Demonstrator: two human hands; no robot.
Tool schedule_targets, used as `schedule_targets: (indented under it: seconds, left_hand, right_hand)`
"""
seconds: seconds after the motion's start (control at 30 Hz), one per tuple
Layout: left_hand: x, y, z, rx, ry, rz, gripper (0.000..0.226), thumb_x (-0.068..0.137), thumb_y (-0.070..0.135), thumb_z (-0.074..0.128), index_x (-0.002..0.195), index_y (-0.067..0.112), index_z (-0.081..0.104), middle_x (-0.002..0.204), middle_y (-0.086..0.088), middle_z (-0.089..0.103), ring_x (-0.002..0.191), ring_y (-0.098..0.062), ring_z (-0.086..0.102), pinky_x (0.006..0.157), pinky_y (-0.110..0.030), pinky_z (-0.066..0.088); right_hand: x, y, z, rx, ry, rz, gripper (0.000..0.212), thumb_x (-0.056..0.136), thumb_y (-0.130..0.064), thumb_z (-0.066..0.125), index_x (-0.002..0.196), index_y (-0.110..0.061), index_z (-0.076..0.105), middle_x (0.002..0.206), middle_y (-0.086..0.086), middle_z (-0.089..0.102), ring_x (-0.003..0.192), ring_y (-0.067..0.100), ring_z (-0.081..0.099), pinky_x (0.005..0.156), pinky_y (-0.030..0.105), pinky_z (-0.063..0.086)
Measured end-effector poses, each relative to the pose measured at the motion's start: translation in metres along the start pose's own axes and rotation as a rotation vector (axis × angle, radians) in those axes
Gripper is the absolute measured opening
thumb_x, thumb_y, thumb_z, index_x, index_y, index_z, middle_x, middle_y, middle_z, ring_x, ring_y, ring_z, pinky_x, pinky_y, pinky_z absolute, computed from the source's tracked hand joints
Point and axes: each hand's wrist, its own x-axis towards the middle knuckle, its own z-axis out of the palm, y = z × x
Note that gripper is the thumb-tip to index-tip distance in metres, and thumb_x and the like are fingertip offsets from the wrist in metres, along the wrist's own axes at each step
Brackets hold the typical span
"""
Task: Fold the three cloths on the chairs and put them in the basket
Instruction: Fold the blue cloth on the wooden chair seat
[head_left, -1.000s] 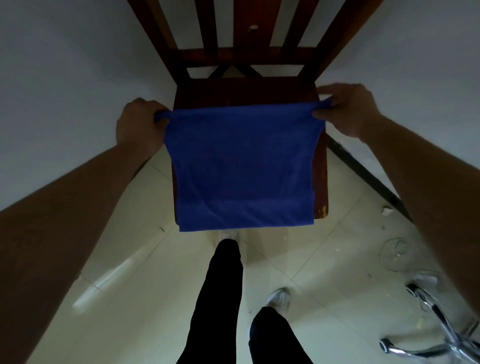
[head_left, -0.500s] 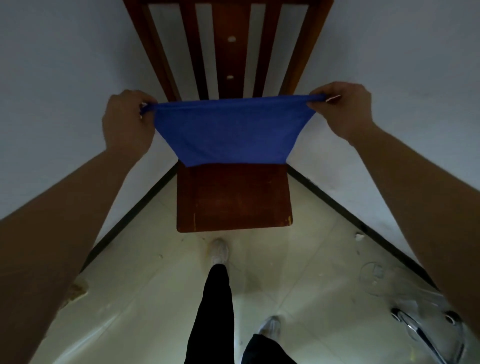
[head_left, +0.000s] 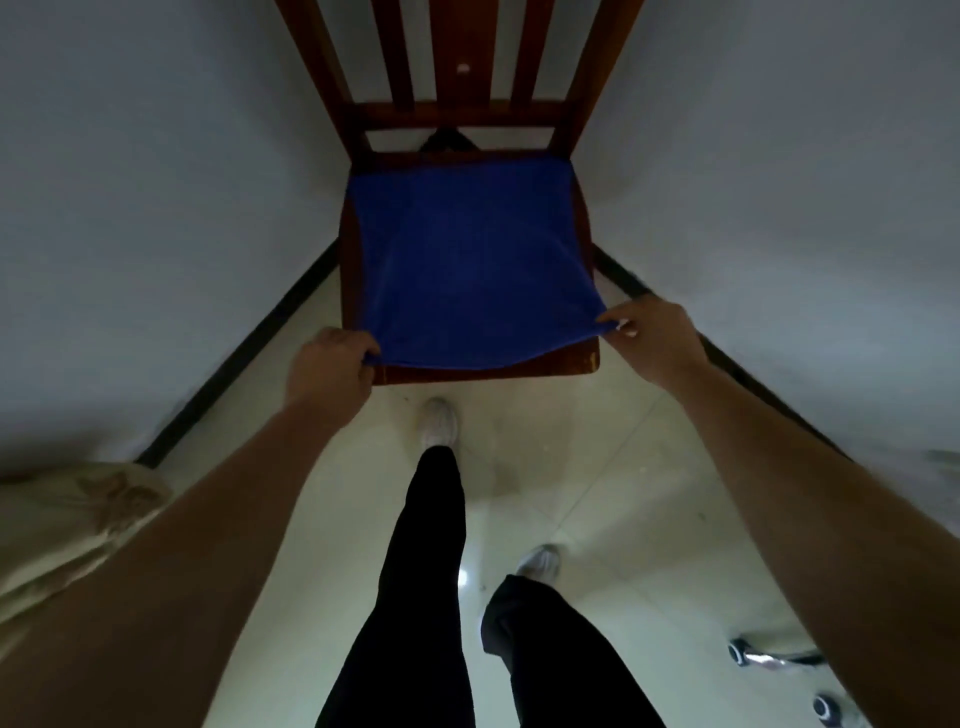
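Note:
A blue cloth (head_left: 467, 260) lies spread flat over the seat of a dark wooden chair (head_left: 582, 361) that stands in a room corner. My left hand (head_left: 332, 369) pinches the cloth's near left corner at the seat's front edge. My right hand (head_left: 649, 332) pinches the near right corner, just off the seat's right side. The cloth's far edge reaches the chair back. No basket and no other cloth is in view.
White walls (head_left: 156, 208) close in on both sides of the chair, with dark skirting along the tiled floor (head_left: 597, 467). My legs and shoes stand just before the seat. Castors of an office chair (head_left: 769, 660) show at lower right. Beige fabric (head_left: 78, 519) sits at the left edge.
The cloth was held up by its top corners in front of the chair back; now it lies spread on the seat, and both hands have come down to the seat's front edge.

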Motion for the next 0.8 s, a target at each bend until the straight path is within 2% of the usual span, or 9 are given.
schedule_targets:
  seconds: [0.17, 0.33, 0.43, 0.53, 0.6, 0.7, 0.8]
  left_hand:
    - [-0.035, -0.007, 0.057, 0.095, -0.232, -0.047, 0.023, 0.089, 0.006, 0.057, 0.109, 0.011, 0.069, 0.107, -0.019, 0.064, 0.096, -0.036, 0.061, 0.084, -0.043, 0.049]
    - [-0.033, -0.021, 0.061, -0.027, -0.375, -0.187, 0.025, 0.088, 0.012, 0.06, 0.112, 0.015, 0.065, 0.111, -0.009, 0.066, 0.102, -0.029, 0.06, 0.087, -0.041, 0.05]
    - [0.002, -0.022, 0.04, -0.324, -0.408, -0.405, 0.003, 0.085, 0.016, 0.067, 0.088, 0.018, 0.068, 0.1, -0.007, 0.067, 0.096, -0.026, 0.061, 0.088, -0.037, 0.05]
    - [0.048, -0.025, 0.018, -0.679, -0.289, -0.554, 0.018, 0.085, 0.008, 0.06, 0.07, 0.017, 0.059, 0.081, -0.005, 0.059, 0.08, -0.019, 0.054, 0.072, -0.03, 0.044]
    - [0.078, -0.03, 0.007, -0.84, -0.172, -0.624, 0.016, 0.083, 0.009, 0.056, 0.069, 0.015, 0.053, 0.078, -0.002, 0.055, 0.079, -0.018, 0.052, 0.073, -0.03, 0.043]
    - [0.116, -0.033, 0.001, -1.064, -0.026, -0.692, 0.011, 0.084, 0.008, 0.058, 0.077, 0.017, 0.059, 0.089, 0.0, 0.064, 0.089, -0.021, 0.06, 0.079, -0.034, 0.053]
    - [0.148, -0.04, 0.006, -1.144, 0.054, -0.673, 0.017, 0.091, 0.005, 0.058, 0.095, 0.019, 0.066, 0.105, -0.004, 0.069, 0.103, -0.024, 0.066, 0.088, -0.038, 0.058]
  right_hand:
    - [-0.025, 0.024, 0.069, -0.257, -0.237, -0.063, 0.024, 0.094, -0.029, 0.062, 0.116, -0.026, 0.071, 0.12, 0.004, 0.066, 0.103, 0.024, 0.064, 0.085, 0.032, 0.05]
    - [-0.029, 0.024, 0.063, -0.099, -0.303, 0.06, 0.025, 0.091, -0.035, 0.064, 0.112, -0.025, 0.073, 0.11, 0.002, 0.07, 0.1, 0.022, 0.067, 0.082, 0.028, 0.05]
    - [-0.004, 0.011, 0.041, 0.057, -0.288, 0.164, 0.022, 0.091, -0.03, 0.063, 0.107, -0.02, 0.074, 0.094, 0.005, 0.067, 0.093, 0.026, 0.064, 0.077, 0.031, 0.049]
    - [0.034, -0.002, 0.026, 0.372, -0.208, 0.307, 0.017, 0.09, -0.024, 0.059, 0.098, -0.016, 0.07, 0.095, 0.008, 0.067, 0.08, 0.019, 0.058, 0.07, 0.028, 0.046]
    - [0.06, -0.01, 0.021, 0.588, -0.131, 0.38, 0.008, 0.089, -0.02, 0.059, 0.088, -0.017, 0.067, 0.091, 0.004, 0.064, 0.085, 0.019, 0.058, 0.073, 0.03, 0.046]
    - [0.094, -0.023, 0.019, 0.794, -0.04, 0.402, 0.006, 0.089, -0.017, 0.063, 0.085, -0.021, 0.066, 0.092, 0.001, 0.067, 0.09, 0.019, 0.063, 0.075, 0.029, 0.052]
    - [0.129, -0.035, 0.024, 0.829, 0.034, 0.365, 0.006, 0.091, -0.018, 0.066, 0.089, -0.023, 0.068, 0.099, 0.001, 0.071, 0.098, 0.019, 0.069, 0.087, 0.035, 0.058]
